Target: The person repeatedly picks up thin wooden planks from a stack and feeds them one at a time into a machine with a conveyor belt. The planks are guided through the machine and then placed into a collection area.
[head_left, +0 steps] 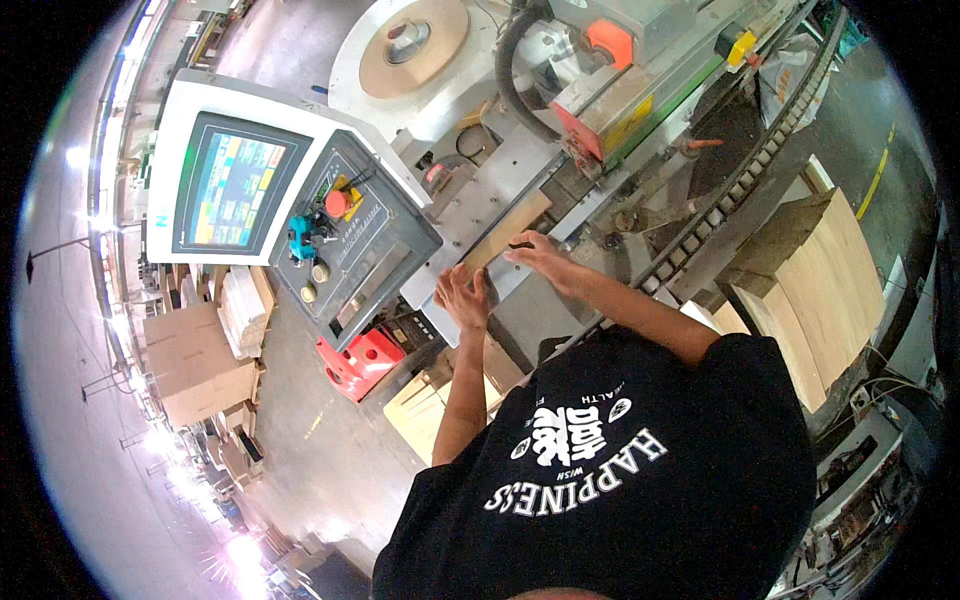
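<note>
A narrow light-brown wooden board lies flat on the metal bed of a machine, running away to the upper right. My left hand is at the board's near end, its fingers bent against it and the fingertips partly hidden. My right hand reaches in from the right with thumb and forefinger apart, next to the board's right edge. Whether its fingertips touch the board is too small to tell.
Left of the bed stands a control panel with a lit screen and a red knob. A round reel is at the back. A chain-like track runs along the right. Stacked wooden boards stand beyond it; cardboard boxes sit left.
</note>
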The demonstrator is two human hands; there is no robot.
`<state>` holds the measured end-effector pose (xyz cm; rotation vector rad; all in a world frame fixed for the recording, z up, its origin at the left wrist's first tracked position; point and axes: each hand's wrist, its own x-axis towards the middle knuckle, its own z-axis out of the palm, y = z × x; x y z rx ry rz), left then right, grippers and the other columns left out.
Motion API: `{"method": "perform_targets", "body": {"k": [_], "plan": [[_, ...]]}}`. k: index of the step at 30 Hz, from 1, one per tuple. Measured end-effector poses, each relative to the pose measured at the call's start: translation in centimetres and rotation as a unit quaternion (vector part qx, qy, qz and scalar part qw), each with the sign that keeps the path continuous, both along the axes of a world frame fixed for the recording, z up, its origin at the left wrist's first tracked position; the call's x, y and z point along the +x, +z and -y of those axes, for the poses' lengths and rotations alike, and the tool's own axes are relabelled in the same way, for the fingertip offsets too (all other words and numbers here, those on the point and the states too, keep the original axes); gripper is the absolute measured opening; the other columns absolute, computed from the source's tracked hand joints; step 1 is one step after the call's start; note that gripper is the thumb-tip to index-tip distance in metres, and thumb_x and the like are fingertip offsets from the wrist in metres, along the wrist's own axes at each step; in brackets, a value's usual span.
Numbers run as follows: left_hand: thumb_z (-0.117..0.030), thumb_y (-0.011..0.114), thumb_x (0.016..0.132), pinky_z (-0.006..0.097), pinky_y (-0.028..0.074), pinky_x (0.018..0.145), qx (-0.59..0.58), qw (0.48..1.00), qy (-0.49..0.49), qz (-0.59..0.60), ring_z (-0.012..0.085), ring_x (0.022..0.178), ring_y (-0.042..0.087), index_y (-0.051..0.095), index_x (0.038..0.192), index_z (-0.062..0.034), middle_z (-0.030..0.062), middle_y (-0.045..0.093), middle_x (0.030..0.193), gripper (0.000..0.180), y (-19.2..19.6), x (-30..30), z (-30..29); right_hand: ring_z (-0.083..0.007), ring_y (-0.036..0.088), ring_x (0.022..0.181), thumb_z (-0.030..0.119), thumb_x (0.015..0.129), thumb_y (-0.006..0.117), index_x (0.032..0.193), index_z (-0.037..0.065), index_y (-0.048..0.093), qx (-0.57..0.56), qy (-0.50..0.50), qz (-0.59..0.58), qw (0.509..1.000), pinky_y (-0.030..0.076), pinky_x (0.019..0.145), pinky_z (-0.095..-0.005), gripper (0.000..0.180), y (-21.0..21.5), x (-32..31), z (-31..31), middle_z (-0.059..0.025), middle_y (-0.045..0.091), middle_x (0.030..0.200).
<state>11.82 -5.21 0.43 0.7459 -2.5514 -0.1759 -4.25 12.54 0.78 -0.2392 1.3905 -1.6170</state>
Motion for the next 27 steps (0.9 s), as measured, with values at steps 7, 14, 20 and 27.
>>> {"method": "perform_targets", "body": {"k": [7, 14, 20, 27], "plan": [[-0.033, 0.082, 0.09, 0.048, 0.041, 0.108, 0.029, 0.998, -0.031, 0.042, 0.0303, 0.121, 0.062, 0.071, 0.128, -0.0171, 0.0052, 0.069, 0.127, 0.042, 0.9, 1.7, 2.4, -0.0324, 0.007, 0.165, 0.059, 0.09, 0.078, 0.151, 0.018, 0.056, -0.108, 0.002, 0.056, 0.993, 0.02, 0.129, -0.0484, 0.077, -0.7, 0.8, 1.7, -0.024, -0.018, 0.178], [-0.02, 0.072, 0.095, 0.045, 0.044, 0.102, 0.021, 0.989, -0.099, 0.106, 0.0257, 0.113, 0.067, 0.066, 0.144, -0.0152, 0.0038, 0.073, 0.125, 0.049, 0.8, 2.8, 3.9, -0.0268, 0.005, 0.165, 0.051, 0.1, 0.07, 0.151, 0.021, 0.058, -0.171, -0.078, 0.047, 0.981, 0.015, 0.13, -0.0421, 0.061, 0.9, 1.6, 0.8, -0.0278, -0.019, 0.177], [-0.018, 0.072, 0.096, 0.047, 0.039, 0.106, -0.003, 0.987, -0.128, 0.097, 0.0222, 0.114, 0.068, 0.067, 0.144, -0.0276, 0.0011, 0.073, 0.128, 0.05, 1.1, -1.5, 1.8, -0.0306, -0.01, 0.167, 0.05, 0.103, 0.065, 0.15, 0.013, 0.059, -0.18, -0.12, 0.007, 0.976, 0.004, 0.132, -0.045, 0.06, 0.0, -1.5, -0.3, -0.0306, -0.016, 0.176], [-0.018, 0.07, 0.097, 0.052, 0.037, 0.108, -0.003, 0.983, -0.131, 0.126, 0.0241, 0.121, 0.065, 0.062, 0.148, -0.0279, 0.001, 0.069, 0.134, 0.052, 0.4, -6.5, -1.3, -0.0312, 0.0, 0.167, 0.067, 0.101, 0.059, 0.147, 0.01, 0.063, -0.138, -0.212, -0.006, 0.967, 0.013, 0.131, -0.0478, 0.073, -1.6, -5.4, -1.5, -0.0262, -0.008, 0.179]]}}
